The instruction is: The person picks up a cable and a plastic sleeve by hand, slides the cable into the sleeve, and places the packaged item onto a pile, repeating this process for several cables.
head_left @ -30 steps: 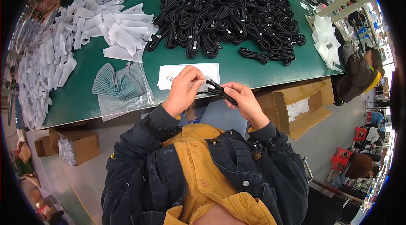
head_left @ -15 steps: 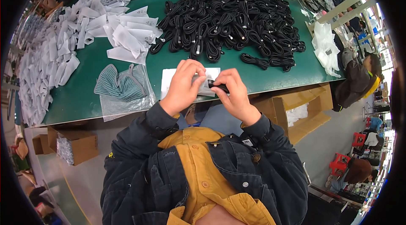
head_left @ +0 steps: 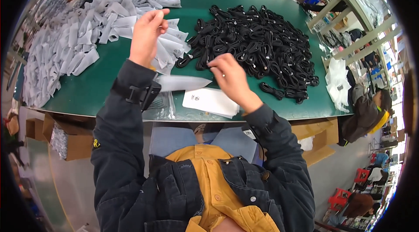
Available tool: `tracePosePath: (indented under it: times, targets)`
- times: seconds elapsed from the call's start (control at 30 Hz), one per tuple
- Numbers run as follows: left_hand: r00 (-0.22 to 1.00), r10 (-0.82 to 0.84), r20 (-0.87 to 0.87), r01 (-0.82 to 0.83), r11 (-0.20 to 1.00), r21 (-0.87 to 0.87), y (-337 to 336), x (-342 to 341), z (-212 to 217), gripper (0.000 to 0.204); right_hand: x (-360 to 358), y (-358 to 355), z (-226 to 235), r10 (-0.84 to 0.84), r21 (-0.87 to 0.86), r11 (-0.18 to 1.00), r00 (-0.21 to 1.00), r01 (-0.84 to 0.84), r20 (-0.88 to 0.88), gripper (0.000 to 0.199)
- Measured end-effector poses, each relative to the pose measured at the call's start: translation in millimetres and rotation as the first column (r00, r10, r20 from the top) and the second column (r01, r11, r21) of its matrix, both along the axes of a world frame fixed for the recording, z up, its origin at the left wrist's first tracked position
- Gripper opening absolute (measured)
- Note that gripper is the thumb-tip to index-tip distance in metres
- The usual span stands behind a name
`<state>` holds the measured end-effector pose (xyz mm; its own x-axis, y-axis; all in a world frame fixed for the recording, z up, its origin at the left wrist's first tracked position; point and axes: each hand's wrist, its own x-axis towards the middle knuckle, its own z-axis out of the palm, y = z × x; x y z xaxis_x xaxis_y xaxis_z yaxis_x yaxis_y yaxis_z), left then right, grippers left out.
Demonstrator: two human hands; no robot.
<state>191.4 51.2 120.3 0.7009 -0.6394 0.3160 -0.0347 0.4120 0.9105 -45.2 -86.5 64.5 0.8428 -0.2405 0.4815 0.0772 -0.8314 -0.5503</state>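
My left hand (head_left: 148,35) is raised over the near edge of a heap of white translucent pouches (head_left: 83,35). Its fingers are loosely curled, and nothing shows in them. Below its wrist a long pale pouch (head_left: 183,83) stretches toward the right; whether it lies flat or is in the air I cannot tell. At the near edge of a pile of coiled black cables (head_left: 262,40) is my right hand (head_left: 231,77), fingertips bent down and smeared by motion. Beneath it lies a stack of flat white pouches (head_left: 209,101) with a small printed mark.
A clear plastic bag (head_left: 163,105) is partly covered by my left sleeve. Two tied cables (head_left: 283,92) sit apart from the pile. A crumpled white bag (head_left: 337,83) hangs at the table's right edge. Cardboard boxes (head_left: 80,140) stand below the green table (head_left: 113,97).
My hands have come apart from over the white stack. The left has moved up and left to the pouch heap, the right up toward the cables. The black cable between them is no longer seen there.
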Motion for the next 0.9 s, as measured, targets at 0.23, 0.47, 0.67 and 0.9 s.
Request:
tracePosePath:
  times: [0.23,0.47,0.67,0.9]
  targets:
    - [0.538,-0.363,0.76,-0.197,0.823,0.533,47.3,-48.9,-56.3,0.049,77.0,-25.6,-36.2,0.072,-0.593,0.796,0.992,-0.121,-0.105,0.038]
    - [0.233,-0.695,0.681,-0.306,0.612,0.729,34.8,-51.1,-94.4,0.035,83.2,-65.8,-33.3,-0.038,-0.728,0.658,0.957,-0.193,-0.288,0.042]
    - [0.108,-0.606,0.788,-0.411,0.694,0.591,6.9,14.1,-84.6,0.02,67.6,-115.2,-32.7,-0.087,-0.677,0.71,0.931,-0.192,-0.356,0.038]
    - [0.138,-0.6,0.788,-0.438,0.677,0.592,10.6,41.5,-82.3,0.06,66.3,-103.1,-26.8,-0.163,-0.682,0.715,0.913,-0.151,-0.374,0.034]
